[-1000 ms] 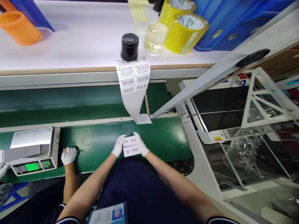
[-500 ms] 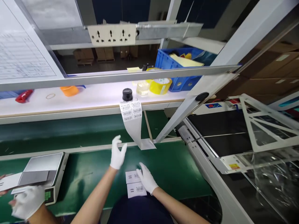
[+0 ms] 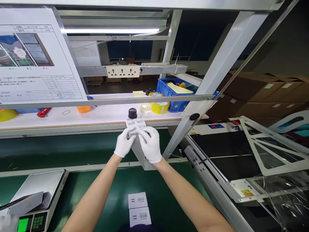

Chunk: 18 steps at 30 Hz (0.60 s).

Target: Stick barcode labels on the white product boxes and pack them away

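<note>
A strip of white barcode labels (image 3: 135,122) hangs over the front edge of the shelf, its upper end beside a round black object (image 3: 132,113). My left hand (image 3: 124,142), in a white glove, pinches the strip's left side at the lowest printed labels. On the right side, my gloved right hand (image 3: 151,145) has its thumb and fingers closed at the same row, covering part of the strip. The blank backing trails down behind my right hand to the green belt. Two white barcoded pieces (image 3: 137,200) lie on the belt near my body, apart from both hands.
A weighing scale (image 3: 40,187) stands at the left, with a co-worker's gloved hand (image 3: 9,223) and a box (image 3: 26,203) at it. Yellow tape rolls (image 3: 160,108) and a blue crate (image 3: 175,93) sit on the shelf. A slanting metal post (image 3: 200,93) rises at right.
Both my hands have moved up and forward to the hanging label strip, the right one leaving the barcoded pieces. The view has tilted upward. The co-worker's hand has shifted down and left.
</note>
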Each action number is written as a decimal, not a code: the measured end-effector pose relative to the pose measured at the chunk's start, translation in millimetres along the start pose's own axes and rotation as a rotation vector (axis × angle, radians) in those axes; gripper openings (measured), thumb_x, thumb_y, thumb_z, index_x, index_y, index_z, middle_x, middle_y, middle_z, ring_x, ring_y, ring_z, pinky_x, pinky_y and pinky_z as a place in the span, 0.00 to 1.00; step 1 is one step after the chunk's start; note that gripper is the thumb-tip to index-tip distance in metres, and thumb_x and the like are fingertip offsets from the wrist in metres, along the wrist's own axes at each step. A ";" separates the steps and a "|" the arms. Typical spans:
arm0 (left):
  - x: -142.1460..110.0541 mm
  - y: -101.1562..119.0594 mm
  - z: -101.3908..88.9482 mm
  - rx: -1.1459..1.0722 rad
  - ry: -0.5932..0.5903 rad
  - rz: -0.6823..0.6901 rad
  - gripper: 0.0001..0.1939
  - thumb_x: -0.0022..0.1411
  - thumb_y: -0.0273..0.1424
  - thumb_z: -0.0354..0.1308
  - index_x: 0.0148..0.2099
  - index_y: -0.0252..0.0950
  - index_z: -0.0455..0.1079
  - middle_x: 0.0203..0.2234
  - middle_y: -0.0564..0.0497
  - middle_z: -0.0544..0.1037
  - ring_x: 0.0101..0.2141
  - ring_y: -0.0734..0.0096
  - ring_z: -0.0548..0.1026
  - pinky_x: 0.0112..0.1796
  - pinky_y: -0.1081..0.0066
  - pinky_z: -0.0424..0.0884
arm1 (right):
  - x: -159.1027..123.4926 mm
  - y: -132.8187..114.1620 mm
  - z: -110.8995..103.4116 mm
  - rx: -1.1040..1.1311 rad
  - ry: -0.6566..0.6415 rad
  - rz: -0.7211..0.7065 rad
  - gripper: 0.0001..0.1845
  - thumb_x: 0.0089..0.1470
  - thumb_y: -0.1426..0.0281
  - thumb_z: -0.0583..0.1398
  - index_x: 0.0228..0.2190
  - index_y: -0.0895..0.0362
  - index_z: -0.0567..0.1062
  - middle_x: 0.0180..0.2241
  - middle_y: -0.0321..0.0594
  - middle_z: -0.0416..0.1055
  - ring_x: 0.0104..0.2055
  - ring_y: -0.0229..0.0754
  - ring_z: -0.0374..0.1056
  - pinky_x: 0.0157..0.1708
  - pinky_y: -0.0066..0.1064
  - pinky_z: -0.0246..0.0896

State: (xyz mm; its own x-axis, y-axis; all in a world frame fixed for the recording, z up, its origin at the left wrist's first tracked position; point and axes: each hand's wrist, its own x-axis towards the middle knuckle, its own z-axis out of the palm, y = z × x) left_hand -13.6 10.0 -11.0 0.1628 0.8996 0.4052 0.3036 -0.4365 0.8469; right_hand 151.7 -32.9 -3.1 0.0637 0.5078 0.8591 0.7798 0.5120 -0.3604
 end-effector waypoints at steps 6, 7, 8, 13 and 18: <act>3.5 4.7 -1.8 0.004 0.017 -0.002 0.16 0.64 0.33 0.62 0.54 0.39 0.76 0.52 0.45 0.82 0.52 0.58 0.80 0.57 0.58 0.75 | 8.5 12.5 13.3 -0.103 -0.048 -0.059 0.13 0.67 0.68 0.58 0.42 0.51 0.85 0.47 0.46 0.78 0.55 0.51 0.68 0.55 0.45 0.66; 3.9 3.9 -1.3 -0.001 0.022 -0.002 0.16 0.64 0.33 0.62 0.53 0.39 0.76 0.51 0.45 0.82 0.51 0.58 0.80 0.57 0.58 0.75 | 8.4 12.9 13.6 -0.100 -0.055 -0.047 0.13 0.67 0.68 0.58 0.41 0.51 0.85 0.46 0.45 0.78 0.55 0.51 0.68 0.55 0.45 0.65; 4.4 2.9 -0.7 -0.006 0.023 0.001 0.15 0.64 0.33 0.62 0.53 0.38 0.76 0.50 0.45 0.83 0.50 0.58 0.80 0.56 0.58 0.75 | 8.7 13.1 14.1 -0.095 -0.065 -0.031 0.13 0.67 0.68 0.58 0.40 0.51 0.85 0.46 0.45 0.78 0.55 0.50 0.68 0.55 0.44 0.64; 9.3 7.5 -3.3 0.041 0.023 -0.003 0.16 0.63 0.35 0.62 0.53 0.38 0.76 0.49 0.45 0.83 0.49 0.58 0.80 0.54 0.59 0.76 | 15.3 6.9 16.4 -0.061 -0.106 -0.006 0.13 0.68 0.68 0.57 0.37 0.53 0.83 0.44 0.45 0.79 0.54 0.50 0.68 0.54 0.45 0.61; -15.4 24.2 -23.5 0.231 -0.071 -0.049 0.32 0.59 0.44 0.65 0.65 0.43 0.70 0.56 0.45 0.80 0.50 0.54 0.80 0.53 0.55 0.78 | -27.4 -13.0 -10.8 -0.048 -0.068 0.032 0.10 0.67 0.71 0.57 0.38 0.53 0.80 0.46 0.45 0.76 0.55 0.48 0.68 0.58 0.45 0.63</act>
State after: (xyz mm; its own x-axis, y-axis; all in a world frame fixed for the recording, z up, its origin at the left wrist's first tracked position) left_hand -30.8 -14.1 11.3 0.2063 0.9199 0.3335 0.5182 -0.3918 0.7602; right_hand 146.5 -61.0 -18.0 0.0477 0.5697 0.8205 0.8072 0.4618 -0.3676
